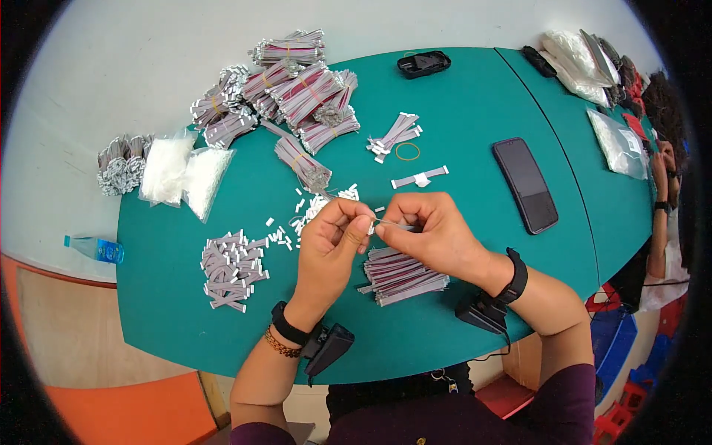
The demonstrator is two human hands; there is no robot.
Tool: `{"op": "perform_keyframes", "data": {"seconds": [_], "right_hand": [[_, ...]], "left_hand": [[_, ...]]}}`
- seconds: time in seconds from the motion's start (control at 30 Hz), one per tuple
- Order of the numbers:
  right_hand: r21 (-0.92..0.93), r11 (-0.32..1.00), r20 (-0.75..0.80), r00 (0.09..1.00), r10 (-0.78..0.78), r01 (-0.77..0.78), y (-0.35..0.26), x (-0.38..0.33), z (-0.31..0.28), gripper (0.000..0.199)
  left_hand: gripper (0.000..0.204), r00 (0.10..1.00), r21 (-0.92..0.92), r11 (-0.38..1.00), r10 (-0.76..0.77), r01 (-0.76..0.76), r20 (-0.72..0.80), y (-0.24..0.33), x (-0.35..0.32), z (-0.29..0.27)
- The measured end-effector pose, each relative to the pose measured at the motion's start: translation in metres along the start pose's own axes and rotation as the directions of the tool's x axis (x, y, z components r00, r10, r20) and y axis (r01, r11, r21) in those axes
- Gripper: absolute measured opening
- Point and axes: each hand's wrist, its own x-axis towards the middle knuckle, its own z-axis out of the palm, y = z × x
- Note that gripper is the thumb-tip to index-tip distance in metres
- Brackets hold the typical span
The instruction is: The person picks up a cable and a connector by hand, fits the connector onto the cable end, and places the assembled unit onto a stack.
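Observation:
Over the middle of the table, my left hand (pixel 331 241) pinches a small white connector (pixel 371 228) between thumb and fingertips. My right hand (pixel 430 231) is closed on a thin grey ribbon cable (pixel 393 223) whose end meets that connector; whether it sits inside cannot be told. Beneath my right hand lies a stack of grey and purplish ribbon cables (pixel 406 276). Just beyond my left hand are loose white connectors (pixel 344 194), partly hidden by it. To its left rests a heap of short grey cables with white ends (pixel 234 268).
Banded cable bundles (pixel 300 96) are piled at the far left, near clear bags of white pieces (pixel 165 169). A phone (pixel 525 185) lies right, a rubber band (pixel 407 151) and short cables (pixel 397 136) ahead. A bottle (pixel 94 248) is at left; another person's hand (pixel 665 159) shows far right.

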Motion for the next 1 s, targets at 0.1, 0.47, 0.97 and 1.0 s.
{"op": "perform_keyframes", "data": {"seconds": [0.1, 0.47, 0.97, 1.0], "right_hand": [[-0.007, 1.0, -0.004, 1.0, -0.003, 0.003, -0.0012, -0.0002, 0.0001, 0.02], [0.029, 0.999, -0.027, 0.999, 0.024, -0.023, 0.0005, 0.0004, -0.002, 0.019], [-0.021, 1.0, -0.038, 0.999, -0.017, 0.016, -0.0043, 0.0021, -0.0046, 0.017], [-0.02, 1.0, -0.035, 0.999, -0.01, 0.01, -0.0051, 0.0022, -0.0047, 0.017]], "left_hand": [[0.012, 0.997, 0.096, 0.993, 0.071, -0.069, -0.018, 0.0003, -0.0008, 0.002], [0.015, 1.0, 0.041, 0.999, 0.026, -0.025, -0.012, 0.0019, -0.0001, 0.0008], [0.02, 1.0, -0.023, 0.999, -0.024, 0.024, 0.016, 0.0096, 0.0003, -0.0021], [0.02, 1.0, -0.016, 1.0, -0.026, 0.026, 0.011, 0.0102, -0.0001, -0.0023]]}}
